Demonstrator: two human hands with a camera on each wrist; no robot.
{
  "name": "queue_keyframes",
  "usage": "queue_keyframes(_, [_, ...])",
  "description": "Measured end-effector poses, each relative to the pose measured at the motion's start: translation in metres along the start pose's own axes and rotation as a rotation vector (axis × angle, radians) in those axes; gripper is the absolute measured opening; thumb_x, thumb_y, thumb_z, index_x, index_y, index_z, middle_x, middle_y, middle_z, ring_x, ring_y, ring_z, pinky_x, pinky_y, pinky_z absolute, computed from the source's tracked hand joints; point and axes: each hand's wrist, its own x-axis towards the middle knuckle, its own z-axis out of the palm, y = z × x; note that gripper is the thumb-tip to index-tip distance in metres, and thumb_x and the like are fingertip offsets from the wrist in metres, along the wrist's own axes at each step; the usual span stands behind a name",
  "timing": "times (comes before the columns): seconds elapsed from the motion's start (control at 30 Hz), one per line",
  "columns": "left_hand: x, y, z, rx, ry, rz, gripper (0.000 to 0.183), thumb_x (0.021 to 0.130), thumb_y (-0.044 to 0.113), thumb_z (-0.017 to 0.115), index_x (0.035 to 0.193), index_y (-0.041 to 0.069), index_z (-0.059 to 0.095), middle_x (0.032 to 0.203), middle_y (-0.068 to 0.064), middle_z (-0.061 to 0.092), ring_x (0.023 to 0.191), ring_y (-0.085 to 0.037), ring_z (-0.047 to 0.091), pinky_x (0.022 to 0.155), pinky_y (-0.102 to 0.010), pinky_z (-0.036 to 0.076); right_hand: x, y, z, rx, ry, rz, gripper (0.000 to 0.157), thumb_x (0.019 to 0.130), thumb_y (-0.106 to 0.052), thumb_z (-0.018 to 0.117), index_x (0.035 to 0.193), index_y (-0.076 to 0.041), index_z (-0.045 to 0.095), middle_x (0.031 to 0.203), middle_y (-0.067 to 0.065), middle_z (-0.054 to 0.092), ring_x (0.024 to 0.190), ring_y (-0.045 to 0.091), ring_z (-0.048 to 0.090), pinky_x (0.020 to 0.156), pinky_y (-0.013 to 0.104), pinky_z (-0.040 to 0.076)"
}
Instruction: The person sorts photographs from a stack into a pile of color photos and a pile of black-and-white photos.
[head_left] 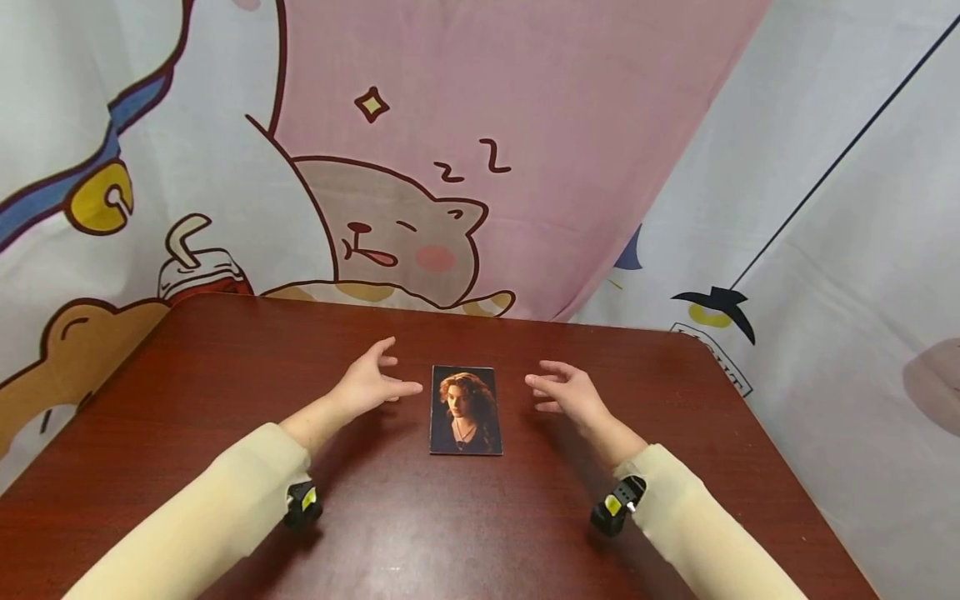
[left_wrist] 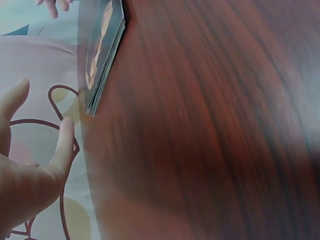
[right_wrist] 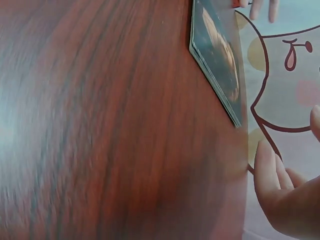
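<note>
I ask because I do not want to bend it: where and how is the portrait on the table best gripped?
The portrait is probably best held by both long edges, left hand from the left, right hand from the right: it lies flat, with thin layered sides exposed.

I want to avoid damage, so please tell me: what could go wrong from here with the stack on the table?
First, the stack shows a layered edge; a grip on only some layers might make the rest slip out. Second, it lies flat on the shiny table; if the left hand or the right hand touches first, it may slide.
</note>
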Motion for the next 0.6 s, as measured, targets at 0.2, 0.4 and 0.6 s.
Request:
queue_keyframes(0.2, [0.004, -0.003, 0.013, -0.195, -0.048, -0.083, 0.081, 0.082, 0.011, 0.069, 0.145, -0.001, 0.019, 0.134, -0.032, 0.042, 0.104, -0.039, 0.061, 0.084, -0.04, 0.057, 0.002, 0.006, 0.008, 0.107, -0.062, 0.082, 0.05, 0.089, -0.017, 0.061, 0.131, 0.007, 0.045, 0.117, 0.021, 0.062, 0.082, 0.013, 0.067, 0.069, 0.025, 0.06])
queue_keyframes(0.4, [0.007, -0.008, 0.022, -0.265, -0.075, -0.155, 0.073, 0.084, 0.01, 0.067, 0.141, -0.006, 0.025, 0.131, -0.033, 0.045, 0.11, -0.038, 0.059, 0.085, -0.04, 0.057, 0.004, 0.011, 0.018, 0.142, -0.107, 0.145, 0.043, 0.091, -0.018, 0.059, 0.126, 0.006, 0.051, 0.112, 0.021, 0.064, 0.082, 0.013, 0.067, 0.07, 0.025, 0.059])
queue_keyframes(0.6, [0.007, -0.011, 0.032, -0.284, -0.095, -0.174, 0.065, 0.085, 0.008, 0.065, 0.138, -0.008, 0.031, 0.13, -0.033, 0.047, 0.109, -0.038, 0.06, 0.084, -0.04, 0.057, 0.006, 0.016, 0.025, 0.153, -0.128, 0.176, 0.043, 0.091, -0.017, 0.06, 0.124, 0.007, 0.052, 0.1, 0.013, 0.068, 0.079, 0.012, 0.066, 0.072, 0.027, 0.06])
